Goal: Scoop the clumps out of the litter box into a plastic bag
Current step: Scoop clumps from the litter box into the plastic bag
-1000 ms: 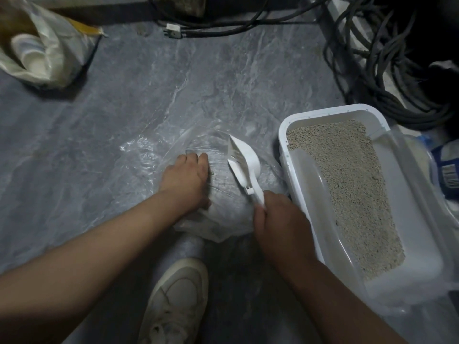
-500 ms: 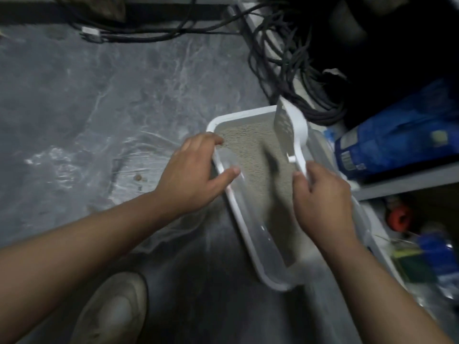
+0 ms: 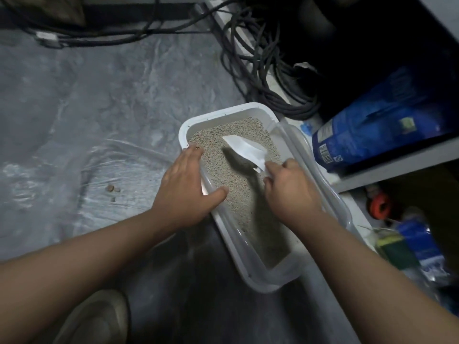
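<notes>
1. Litter box (image 3: 184,130): white tray on the grey floor (image 3: 104,90), filled with pale granular litter (image 3: 238,184). A clear liner or inner rim runs along its long sides.
2. Right hand (image 3: 289,192): fingers curled round the handle of the white scoop (image 3: 244,148); blade low over the far half of the litter, its shadow lying just beneath. Whether the edge touches the grains I cannot tell.
3. Left hand (image 3: 185,187): fingers nearly straight, laid along the left rim, thumb spread over the litter. It holds nothing; it looks to be steadying the tray.
4. Plastic bag (image 3: 99,167): clear film lying flat on the floor just left of the box, a few small brown clumps (image 3: 110,187) on or in it.
5. Handling, as judged: the scoop is light and stiff, best held at the handle end as now. Litter is loose and will spill off a tilted blade. Clumps are likely crumbly, so lift from below. The bag is limp and slippery and its mouth will not stay open unaided.
6. Hard to make out: no clump shows plainly in the litter; the scoop handle is hidden in the fist; the bag's opening cannot be found; the shelf items at right are dim and blurred.
</notes>
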Demonstrator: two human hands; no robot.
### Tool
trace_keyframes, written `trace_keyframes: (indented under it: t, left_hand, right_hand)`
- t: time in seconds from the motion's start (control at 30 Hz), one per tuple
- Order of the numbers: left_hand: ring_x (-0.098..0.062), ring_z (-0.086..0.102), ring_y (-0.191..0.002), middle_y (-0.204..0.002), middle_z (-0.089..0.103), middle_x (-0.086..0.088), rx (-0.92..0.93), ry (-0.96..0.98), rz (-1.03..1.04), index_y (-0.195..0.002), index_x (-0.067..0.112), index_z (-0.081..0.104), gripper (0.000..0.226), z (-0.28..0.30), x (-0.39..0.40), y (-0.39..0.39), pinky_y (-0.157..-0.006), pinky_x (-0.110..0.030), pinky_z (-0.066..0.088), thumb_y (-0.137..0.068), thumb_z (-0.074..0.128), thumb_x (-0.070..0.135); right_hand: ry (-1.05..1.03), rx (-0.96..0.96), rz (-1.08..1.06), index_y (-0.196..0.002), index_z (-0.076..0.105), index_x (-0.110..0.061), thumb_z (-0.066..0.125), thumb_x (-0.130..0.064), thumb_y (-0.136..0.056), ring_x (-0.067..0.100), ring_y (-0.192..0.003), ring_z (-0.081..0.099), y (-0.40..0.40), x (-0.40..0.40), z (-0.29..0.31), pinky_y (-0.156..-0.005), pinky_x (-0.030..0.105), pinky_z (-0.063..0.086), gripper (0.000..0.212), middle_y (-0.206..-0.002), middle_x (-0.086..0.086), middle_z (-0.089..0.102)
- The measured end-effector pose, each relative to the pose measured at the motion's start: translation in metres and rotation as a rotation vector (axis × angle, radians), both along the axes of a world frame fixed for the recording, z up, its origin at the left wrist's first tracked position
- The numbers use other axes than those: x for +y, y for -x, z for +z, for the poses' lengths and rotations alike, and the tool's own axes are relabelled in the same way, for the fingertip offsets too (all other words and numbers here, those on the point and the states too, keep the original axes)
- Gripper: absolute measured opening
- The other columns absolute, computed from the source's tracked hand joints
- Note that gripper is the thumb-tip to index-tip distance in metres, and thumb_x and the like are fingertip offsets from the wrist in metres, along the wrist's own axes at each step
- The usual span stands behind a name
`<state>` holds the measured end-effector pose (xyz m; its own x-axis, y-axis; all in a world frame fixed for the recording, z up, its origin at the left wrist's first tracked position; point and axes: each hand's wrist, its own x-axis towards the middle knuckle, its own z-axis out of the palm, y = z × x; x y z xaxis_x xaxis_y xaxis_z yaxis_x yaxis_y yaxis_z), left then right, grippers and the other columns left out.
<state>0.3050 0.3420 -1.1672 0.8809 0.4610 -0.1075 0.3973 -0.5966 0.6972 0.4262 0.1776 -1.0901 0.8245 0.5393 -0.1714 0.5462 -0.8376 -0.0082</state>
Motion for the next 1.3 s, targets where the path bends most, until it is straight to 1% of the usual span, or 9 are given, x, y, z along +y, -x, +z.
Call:
trace_keyframes:
  t: [0.17, 0.4, 0.57, 0.7, 0.83, 0.97, 1.1, 1.2, 1.3]
  left_hand:
    - [-0.02, 0.018, -0.156, -0.17, 0.02, -0.005, -0.012, -0.041, -0.019, -0.159, 0.016, 0.023, 0.101, -0.001, 0.005, 0.008, -0.125, -0.049, 0.021, -0.079, 0.057, 0.068]
    - [-0.02, 0.015, -0.157, -0.17, 0.017, -0.004, 0.006, -0.069, -0.034, -0.159, 0.018, 0.02, 0.1, -0.005, 0.005, 0.01, -0.126, -0.048, 0.019, -0.081, 0.056, 0.069]
    - [-0.021, 0.017, -0.156, -0.17, 0.019, -0.004, 0.01, -0.07, -0.03, -0.158, 0.02, 0.02, 0.099, -0.005, 0.005, 0.008, -0.125, -0.051, 0.021, -0.08, 0.051, 0.071]
    - [-0.021, 0.019, -0.156, -0.17, 0.019, -0.004, 0.011, -0.054, -0.028, -0.158, 0.021, 0.021, 0.099, -0.005, 0.004, 0.009, -0.124, -0.054, 0.024, -0.077, 0.051, 0.071]
    - [-0.018, 0.018, -0.156, -0.171, 0.016, -0.001, -0.004, 0.019, -0.023, -0.158, 0.022, 0.019, 0.102, -0.006, 0.005, 0.011, -0.124, -0.052, 0.024, -0.074, 0.058, 0.067]
    - [-0.017, 0.017, -0.156, -0.171, 0.014, -0.002, -0.015, 0.049, -0.022, -0.158, 0.021, 0.019, 0.106, -0.006, 0.007, 0.014, -0.125, -0.05, 0.023, -0.07, 0.055, 0.067]
    - [-0.016, 0.016, -0.157, -0.172, 0.011, 0.0, -0.016, 0.076, -0.013, -0.159, 0.021, 0.018, 0.106, -0.005, 0.006, 0.015, -0.125, -0.049, 0.022, -0.068, 0.053, 0.063]
    - [-0.015, 0.015, -0.157, -0.172, 0.009, 0.003, -0.019, 0.097, -0.014, -0.159, 0.022, 0.017, 0.105, -0.006, 0.005, 0.017, -0.126, -0.046, 0.02, -0.068, 0.053, 0.06]
    - [-0.014, 0.016, -0.156, -0.172, 0.008, 0.005, -0.016, 0.1, -0.012, -0.159, 0.023, 0.016, 0.105, -0.006, 0.004, 0.017, -0.125, -0.042, 0.019, -0.068, 0.054, 0.058]
  right_hand:
    - [0.103, 0.015, 0.136, -0.144, 0.042, -0.031, 0.049, -0.022, -0.099, 0.036, -0.106, 0.061, -0.006, 0.051, -0.008, -0.078, 0.039, 0.045, 0.047, -0.133, 0.013, 0.044]
    - [0.345, -0.001, 0.377, -0.134, 0.051, -0.023, 0.049, -0.019, -0.097, 0.03, -0.092, 0.062, -0.004, 0.059, -0.01, -0.065, 0.036, 0.04, 0.037, -0.12, 0.013, 0.047]
    - [0.426, 0.128, 0.462, -0.139, 0.047, -0.031, 0.052, -0.023, -0.096, 0.029, -0.092, 0.063, -0.008, 0.024, -0.002, -0.063, 0.034, 0.041, 0.044, -0.124, 0.012, 0.048]
    - [0.469, 0.205, 0.459, -0.141, 0.045, -0.037, 0.052, -0.025, -0.096, 0.021, -0.085, 0.056, -0.012, -0.003, 0.001, -0.063, 0.034, 0.042, 0.047, -0.11, 0.004, 0.045]
    - [0.161, 0.387, 0.181, -0.13, 0.061, -0.028, 0.052, -0.03, -0.099, 0.016, -0.087, 0.057, -0.014, -0.03, 0.009, -0.072, 0.031, 0.045, 0.032, -0.103, 0.001, 0.06]
    - [-0.196, 0.654, -0.289, -0.103, 0.075, -0.024, 0.06, -0.022, -0.093, 0.008, -0.048, 0.057, -0.013, -0.05, 0.024, -0.045, 0.026, 0.046, 0.018, -0.071, -0.001, 0.066]
    - [-0.142, 0.752, -0.507, -0.09, 0.067, 0.001, 0.055, -0.01, -0.093, 0.025, -0.041, 0.053, -0.009, -0.054, 0.037, -0.038, 0.028, 0.046, 0.016, -0.075, 0.026, 0.066]
    - [-0.048, 0.832, -0.587, -0.078, 0.062, 0.004, 0.047, -0.005, -0.091, 0.02, -0.03, 0.045, -0.003, -0.051, 0.046, -0.036, 0.02, 0.037, 0.021, -0.048, 0.013, 0.06]
    - [0.082, 0.94, -0.632, -0.077, 0.058, 0.004, 0.042, -0.005, -0.093, 0.014, -0.025, 0.039, 0.004, -0.046, 0.048, -0.034, 0.013, 0.029, 0.024, -0.038, 0.007, 0.053]
